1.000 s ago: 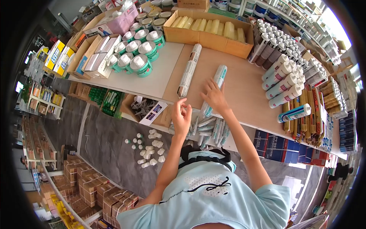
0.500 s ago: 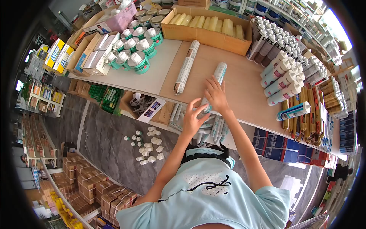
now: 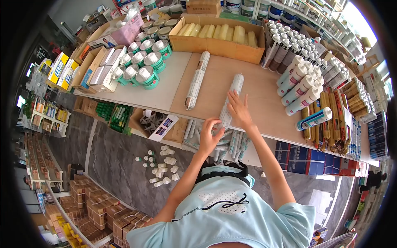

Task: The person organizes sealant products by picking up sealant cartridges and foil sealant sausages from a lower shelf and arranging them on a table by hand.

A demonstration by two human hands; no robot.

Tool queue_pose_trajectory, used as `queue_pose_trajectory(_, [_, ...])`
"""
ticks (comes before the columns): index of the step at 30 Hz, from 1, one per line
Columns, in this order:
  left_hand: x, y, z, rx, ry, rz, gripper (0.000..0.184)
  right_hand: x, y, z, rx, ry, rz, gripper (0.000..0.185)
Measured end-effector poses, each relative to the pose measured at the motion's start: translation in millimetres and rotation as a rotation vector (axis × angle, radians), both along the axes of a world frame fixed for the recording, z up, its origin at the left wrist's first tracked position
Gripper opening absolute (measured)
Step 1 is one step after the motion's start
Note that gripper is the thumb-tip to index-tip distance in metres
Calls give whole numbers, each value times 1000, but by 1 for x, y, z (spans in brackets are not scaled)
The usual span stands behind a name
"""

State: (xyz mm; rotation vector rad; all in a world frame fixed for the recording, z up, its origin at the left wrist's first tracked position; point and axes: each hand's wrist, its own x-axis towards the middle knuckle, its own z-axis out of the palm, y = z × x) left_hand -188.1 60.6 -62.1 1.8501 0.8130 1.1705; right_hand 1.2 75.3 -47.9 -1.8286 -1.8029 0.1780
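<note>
A white printed sealant sausage (image 3: pixel 235 87) lies lengthwise on the table, its near end close to the front edge. My right hand (image 3: pixel 240 109) rests on the middle of it, fingers stretched out and thumb apart. At the near end, my left hand (image 3: pixel 210 136) has bent fingers and thumb against the pack; the exact contact is partly hidden. A second sealant sausage (image 3: pixel 197 80), white with a brownish near end, lies to the left, apart from both hands. Below the table edge, several similar packs (image 3: pixel 237 144) lie on a lower shelf.
An open carton (image 3: pixel 215 45) of yellowish packs stands at the back. Green-and-white cans (image 3: pixel 145 76) stand left. Cartridges (image 3: pixel 304 101) are stacked right, with a blue cartridge (image 3: pixel 314 119) near the edge. White nozzles or caps (image 3: pixel 165 165) lie on the floor; strapped cartons (image 3: pixel 97 206) stand lower left.
The sealant sausage under my hands has turned, now showing more white, printed side. My left fingers have drawn in at its near end; my right hand has slid slightly nearer. The camera view shifted slightly.
</note>
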Motion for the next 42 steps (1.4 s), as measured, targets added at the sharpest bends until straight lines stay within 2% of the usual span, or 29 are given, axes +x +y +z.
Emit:
queue_pose_trajectory(2, [-3, -1, 0, -65, -26, -33, 24, 14, 23, 1, 55, -203, 16, 57])
queue_pose_trajectory(3, [-3, -2, 0, -71, -18, -23, 24, 13, 32, 20, 54, -203, 14, 57])
queue_pose_trajectory(5, [-4, 1, 5, -27, 11, -34, 23, 1, 48, 75, 183, 33, -4, 61])
queue_pose_trajectory(9, [-5, 0, 18, 31, 62, -38, 22, 13, 69, 32, 166, -1, -7, 64])
queue_pose_trajectory(11, [-6, 1, 13, 25, 65, -57, 22, 22, 63, -6, -44, -173, -68, 65])
queue_pose_trajectory(15, [-4, -6, 13, 44, 77, -79, 26, 29, 52, -21, 26, -131, -108, 63])
queue_pose_trajectory(18, [-1, -8, 16, 20, 72, -113, 24, 39, 45, -15, 74, -78, -111, 58])
queue_pose_trajectory(21, [-1, -10, 20, 156, 130, -144, 22, 49, 33, -8, 81, -56, -75, 56])
queue_pose_trajectory(23, [0, -14, 26, 66, 139, -145, 24, 54, 29, -3, -12, -127, -74, 57])
queue_pose_trajectory(27, [5, -8, 25, 150, 174, -205, 25, 55, 38, 23, -183, -204, -83, 59])
queue_pose_trajectory(29, [3, -8, 24, 102, 176, -239, 25, 49, 46, 38, 132, -132, -69, 61])
queue_pose_trajectory(32, [6, -11, 25, 185, 193, -198, 22, 31, 51, 64, 183, -75, -103, 60])
queue_pose_trajectory(35, [8, -11, 16, 230, 104, -205, 18, 39, 54, 0, 101, -195, -147, 64])
queue_pose_trajectory(38, [6, -17, 12, 283, 81, -179, 14, 41, 43, -12, 15, -94, -192, 65])
queue_pose_trajectory(42, [3, -21, 8, 247, 78, -158, 14, 41, 41, -11, -9, -117, -192, 66])
